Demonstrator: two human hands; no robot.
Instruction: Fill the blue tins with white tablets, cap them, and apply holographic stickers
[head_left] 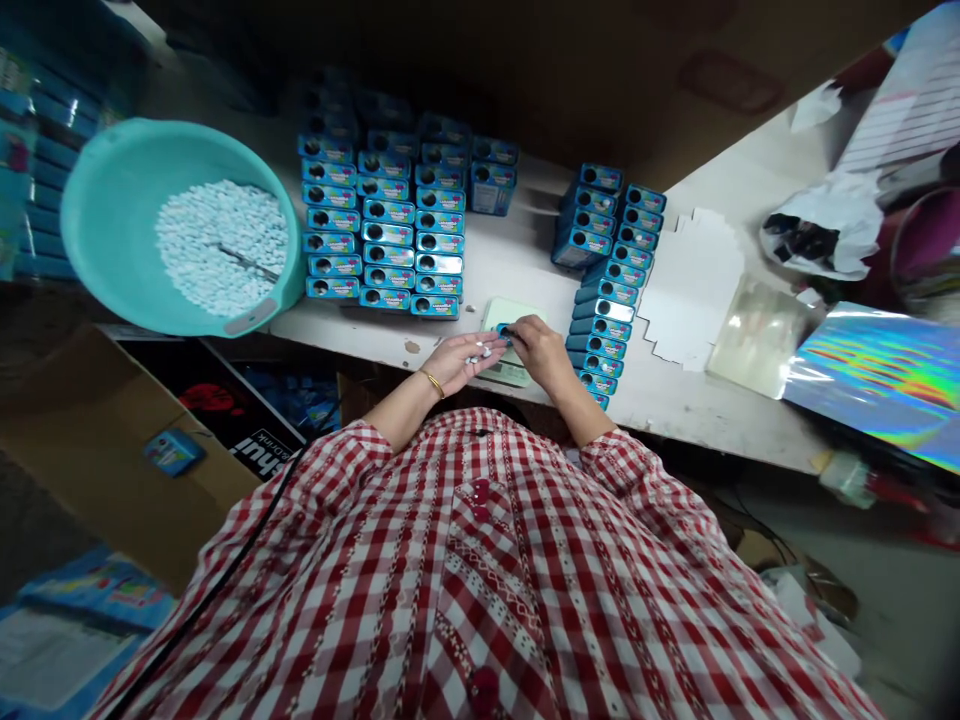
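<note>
My left hand (pixel 459 358) is cupped palm-up with several small white pieces (pixel 480 351) lying in it. My right hand (pixel 538 350) is closed on a small blue box (pixel 504 330), held against the left palm. Both hands hover over a pale green scale (pixel 504 312) at the near edge of the white table (pixel 525 260). A gold bangle (pixel 433 381) sits on my left wrist.
A teal basin (pixel 112 200) of white pieces stands at the left. Rows of blue boxes (pixel 382 225) lie behind the hands, and more blue boxes (pixel 604 270) are stacked to the right. Flat white card blanks (pixel 690 290), holographic sheets (pixel 877 375) and a brown carton (pixel 82 430) lie around.
</note>
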